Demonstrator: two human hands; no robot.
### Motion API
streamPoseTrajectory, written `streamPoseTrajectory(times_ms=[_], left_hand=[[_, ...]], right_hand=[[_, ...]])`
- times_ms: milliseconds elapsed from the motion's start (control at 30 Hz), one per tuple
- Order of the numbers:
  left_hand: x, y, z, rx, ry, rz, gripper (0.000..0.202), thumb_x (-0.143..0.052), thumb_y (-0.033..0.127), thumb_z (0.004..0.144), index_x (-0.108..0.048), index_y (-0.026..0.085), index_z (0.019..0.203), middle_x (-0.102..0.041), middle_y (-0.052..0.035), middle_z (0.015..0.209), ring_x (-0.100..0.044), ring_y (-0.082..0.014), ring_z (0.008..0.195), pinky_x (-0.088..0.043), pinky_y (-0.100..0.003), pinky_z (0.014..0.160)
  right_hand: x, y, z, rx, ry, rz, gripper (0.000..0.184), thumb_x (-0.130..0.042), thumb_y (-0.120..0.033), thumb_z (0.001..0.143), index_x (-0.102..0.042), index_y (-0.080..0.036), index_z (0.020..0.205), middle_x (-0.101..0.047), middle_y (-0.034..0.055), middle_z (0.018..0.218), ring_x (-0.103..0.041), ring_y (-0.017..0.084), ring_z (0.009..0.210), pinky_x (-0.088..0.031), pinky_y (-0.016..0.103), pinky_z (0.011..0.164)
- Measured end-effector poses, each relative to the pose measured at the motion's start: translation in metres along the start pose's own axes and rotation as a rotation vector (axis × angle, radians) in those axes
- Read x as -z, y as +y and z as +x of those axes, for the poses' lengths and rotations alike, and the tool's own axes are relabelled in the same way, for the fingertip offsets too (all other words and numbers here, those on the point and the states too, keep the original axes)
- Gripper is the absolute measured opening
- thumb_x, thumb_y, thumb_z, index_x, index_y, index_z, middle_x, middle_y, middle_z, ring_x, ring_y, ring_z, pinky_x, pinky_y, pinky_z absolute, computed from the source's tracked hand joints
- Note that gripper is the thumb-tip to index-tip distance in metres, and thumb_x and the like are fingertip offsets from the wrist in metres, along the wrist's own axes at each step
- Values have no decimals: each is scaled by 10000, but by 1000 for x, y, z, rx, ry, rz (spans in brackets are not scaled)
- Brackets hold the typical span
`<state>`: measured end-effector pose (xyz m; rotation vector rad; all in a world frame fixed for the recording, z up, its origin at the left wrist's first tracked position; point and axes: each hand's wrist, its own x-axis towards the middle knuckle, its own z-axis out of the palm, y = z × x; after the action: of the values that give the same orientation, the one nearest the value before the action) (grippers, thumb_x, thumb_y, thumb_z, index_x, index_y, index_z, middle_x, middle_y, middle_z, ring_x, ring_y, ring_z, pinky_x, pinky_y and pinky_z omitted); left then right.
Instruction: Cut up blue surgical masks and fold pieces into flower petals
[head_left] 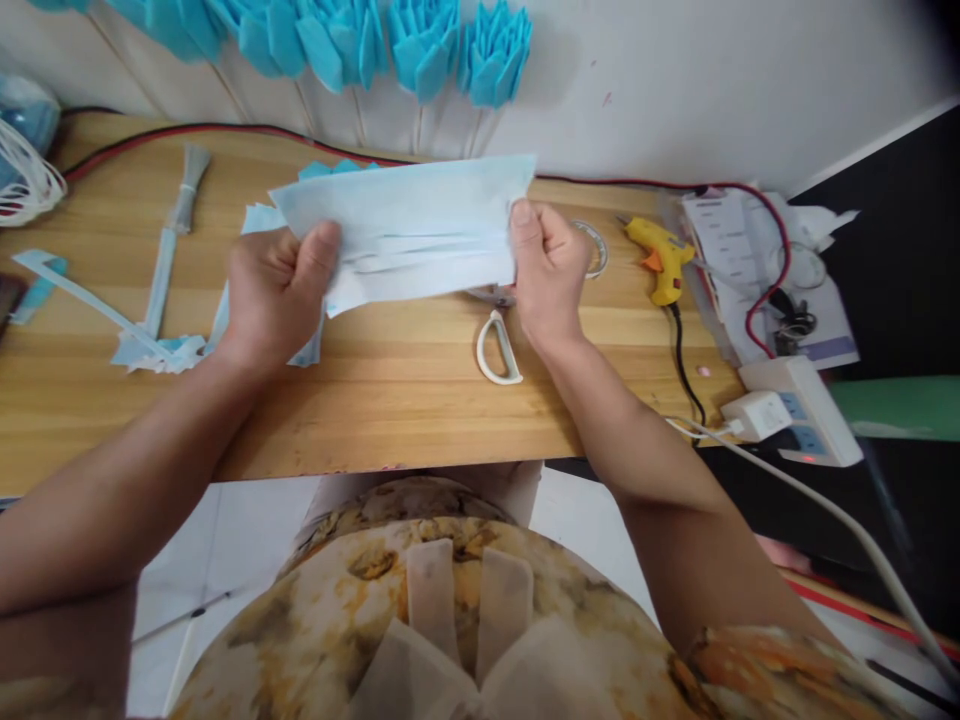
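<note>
I hold a pale blue pleated face mask (pixel 409 225) stretched flat above a wooden table (pixel 375 400). My left hand (pixel 274 290) is closed on its left end, thumb on top. My right hand (pixel 547 265) pinches its right end in a closed fist. More pale blue mask pieces (pixel 255 220) lie on the table under the left hand. White-handled scissors (pixel 496 345) lie just below the mask, partly hidden behind my right hand.
A yellow glue gun (pixel 660 255) lies to the right, next to papers (pixel 731 250), red cable and a white power strip (pixel 799 405). Cut mask strips (pixel 157 300) lie at the left. Blue folded paper ornaments (pixel 420 40) hang on the wall. A tape roll (pixel 598 245) sits behind my right hand.
</note>
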<state>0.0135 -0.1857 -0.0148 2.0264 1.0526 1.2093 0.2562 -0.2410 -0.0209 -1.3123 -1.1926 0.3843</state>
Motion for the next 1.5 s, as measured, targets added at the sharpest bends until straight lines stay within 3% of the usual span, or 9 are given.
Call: streamPoseTrajectory(times_ms=[233,367,567,700,867,1033,1200,1367,1500], left_hand=[[-7,11,-5,-59,-150,51,788,-572,763,899,-212,219,457,-161,40,418,-148,-85,412,-133,-351,450],[-1,12,1,64,-3,32,771,-525,805,896,-233,226,479,-205,34,449,-177,-84,439,-116,-323,448],[-3,13,-4,13,-157,78,704,-572,648,916,-253,236,444,-240,23,414,-199,-98,425,-142,-348,464],[-2,14,-2,36,-10,105,683,-543,618,949,-218,233,488,-202,40,444,-177,-91,413,-127,-341,445],[-1,11,-3,12,-135,132,688,-547,620,940,-256,236,450,-242,34,399,-227,-96,375,-158,-339,420],[0,11,-3,35,-1,138,671,-529,614,958,-242,236,484,-249,37,424,-228,-100,390,-158,-336,432],[-2,17,-4,-121,-160,180,642,-534,492,939,-262,222,424,-272,26,364,-242,-92,360,-169,-316,413],[6,13,3,-62,25,162,615,-540,491,930,-257,218,457,-246,42,400,-219,-79,374,-149,-286,404],[4,12,1,-70,-72,174,641,-550,518,942,-273,226,444,-264,33,390,-248,-97,364,-170,-307,413]], right_hand=[[1,0,-1,-47,-88,20,528,-547,-667,974,-462,-242,673,-404,-67,560,-390,96,501,-350,261,502],[2,1,2,-38,-2,6,537,-527,-653,985,-401,-243,662,-346,-62,597,-383,97,535,-341,248,520],[0,-5,-4,-128,-92,-8,519,-567,-662,958,-486,-232,679,-389,-48,606,-478,108,604,-390,233,527],[3,-3,0,-128,-6,37,553,-537,-710,947,-477,-237,669,-385,-47,590,-467,109,568,-377,233,492],[2,-4,-1,-104,-119,39,555,-574,-683,947,-470,-231,644,-398,-45,561,-421,105,540,-343,248,488],[4,-5,0,-111,-27,29,561,-551,-707,946,-459,-238,652,-394,-48,547,-400,106,512,-316,252,470],[4,-3,0,-109,-128,63,538,-571,-692,942,-498,-236,666,-413,-56,531,-384,101,481,-332,257,469],[7,-2,3,-108,-28,57,568,-566,-721,927,-442,-244,647,-369,-58,531,-360,104,484,-301,258,453],[5,-2,1,-116,-123,48,554,-567,-701,937,-483,-234,651,-407,-54,535,-384,106,507,-331,260,487]])
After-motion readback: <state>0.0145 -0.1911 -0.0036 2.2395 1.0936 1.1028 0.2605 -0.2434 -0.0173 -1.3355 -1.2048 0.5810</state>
